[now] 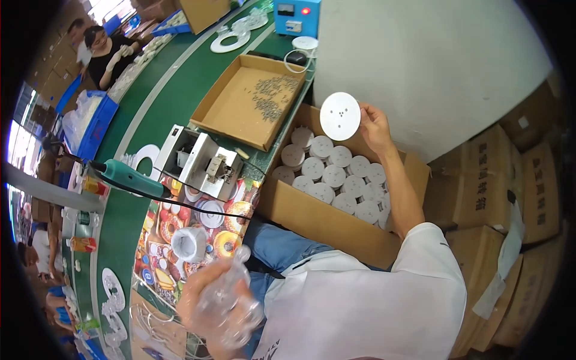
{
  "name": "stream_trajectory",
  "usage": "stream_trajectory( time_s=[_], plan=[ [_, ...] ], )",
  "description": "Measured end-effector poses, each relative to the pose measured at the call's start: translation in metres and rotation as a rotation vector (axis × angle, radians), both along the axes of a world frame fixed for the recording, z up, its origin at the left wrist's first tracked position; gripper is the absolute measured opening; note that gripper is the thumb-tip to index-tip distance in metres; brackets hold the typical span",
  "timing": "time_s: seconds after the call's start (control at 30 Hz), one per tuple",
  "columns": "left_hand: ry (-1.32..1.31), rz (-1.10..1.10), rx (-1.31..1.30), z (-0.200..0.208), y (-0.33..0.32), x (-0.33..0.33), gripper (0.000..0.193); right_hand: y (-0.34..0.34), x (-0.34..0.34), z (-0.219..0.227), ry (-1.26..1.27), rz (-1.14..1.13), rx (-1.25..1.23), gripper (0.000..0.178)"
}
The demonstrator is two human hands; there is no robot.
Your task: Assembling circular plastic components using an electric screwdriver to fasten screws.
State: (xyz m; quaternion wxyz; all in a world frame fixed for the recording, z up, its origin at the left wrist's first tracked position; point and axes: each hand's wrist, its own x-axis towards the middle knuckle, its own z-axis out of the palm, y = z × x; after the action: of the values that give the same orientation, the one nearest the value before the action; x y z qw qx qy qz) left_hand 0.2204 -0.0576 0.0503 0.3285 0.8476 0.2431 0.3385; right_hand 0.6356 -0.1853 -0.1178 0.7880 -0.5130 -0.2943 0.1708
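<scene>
My right hand (377, 129) pinches the edge of a white round disc (340, 114) with small holes in it. The disc is held up over an open cardboard box (312, 219), in which several stacks of similar white discs (333, 176) stand close together. Near my lap, my left hand (201, 294) is closed around a clear plastic piece (231, 303) with rounded lobes; motion smears both, so its exact kind is unclear. Beyond that hand, a white ring-shaped piece (189, 244) sits on a colourful food-print mat (157, 252).
A green-teal electric screwdriver (135, 179) hangs on a cable above a metal fixture (207, 165). Behind it, a shallow cardboard tray (231, 99) holds loose screws. A blue power unit (297, 18) stands at the far end. Sealed cartons (489, 180) are stacked right. A co-worker (108, 57) sits across the green belt.
</scene>
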Motion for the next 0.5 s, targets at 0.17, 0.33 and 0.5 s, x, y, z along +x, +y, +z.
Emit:
stream_trajectory(
  time_s=[0.17,0.33,0.5],
  plan=[
    [-0.025,-0.132,0.077,-0.025,-0.026,0.066,0.036,-0.026,-0.013,0.050,-0.096,0.153,-0.015,0.024],
    [0.089,-0.088,0.223,-0.063,-0.043,0.130,0.023,-0.043,-0.056,0.124,-0.308,0.240,-0.293,0.023],
    [0.082,0.008,0.418,-0.105,-0.047,0.156,0.017,-0.036,-0.091,0.162,-0.290,0.444,-0.747,0.023]
  ],
)
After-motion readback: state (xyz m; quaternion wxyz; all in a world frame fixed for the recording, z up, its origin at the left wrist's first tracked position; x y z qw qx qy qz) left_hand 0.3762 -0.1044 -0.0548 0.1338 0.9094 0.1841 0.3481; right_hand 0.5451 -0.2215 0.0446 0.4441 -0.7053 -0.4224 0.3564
